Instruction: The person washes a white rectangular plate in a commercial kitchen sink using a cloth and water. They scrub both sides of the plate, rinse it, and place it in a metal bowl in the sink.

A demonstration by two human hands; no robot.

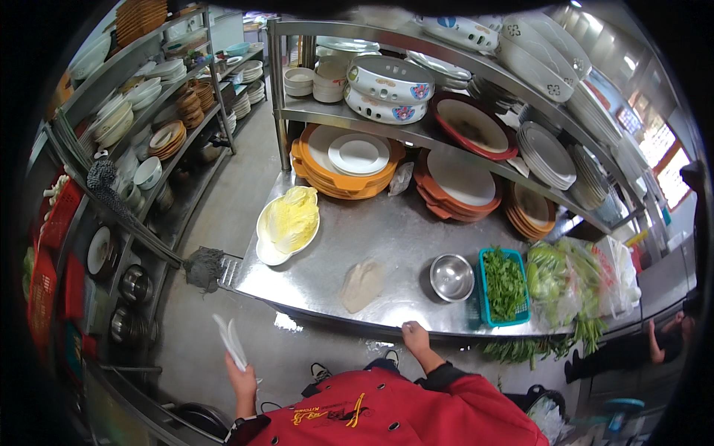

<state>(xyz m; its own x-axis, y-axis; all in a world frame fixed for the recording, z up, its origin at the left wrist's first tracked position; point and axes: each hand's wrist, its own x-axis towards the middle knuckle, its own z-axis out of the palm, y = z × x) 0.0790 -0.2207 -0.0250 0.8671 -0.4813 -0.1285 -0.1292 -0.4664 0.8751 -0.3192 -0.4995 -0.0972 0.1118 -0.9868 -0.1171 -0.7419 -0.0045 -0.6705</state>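
Away from the table, at the lower left, my left hand [241, 379] grips a white, long, flat item [230, 340], perhaps folded plastic. My right hand [415, 337] is curled at the front edge of the steel table [401, 240]; whether it holds anything small is unclear. A beige cloth [362, 285] lies on the tabletop ahead of it. To the left, a white dish [271, 255] bears yellow-green napa cabbage leaves [290, 222]. A steel bowl [452, 277] stands to the right, beside a teal basket [483, 312] of leafy green herbs [503, 284].
Bagged green vegetables [563, 273] sit at the table's right, with leafy stems hanging over its edge. Stacked orange dishes [351, 184] line the back under a steel shelf [362, 118]. A grey mop head [204, 269] is by the left corner. Another person [625, 348] is at far right.
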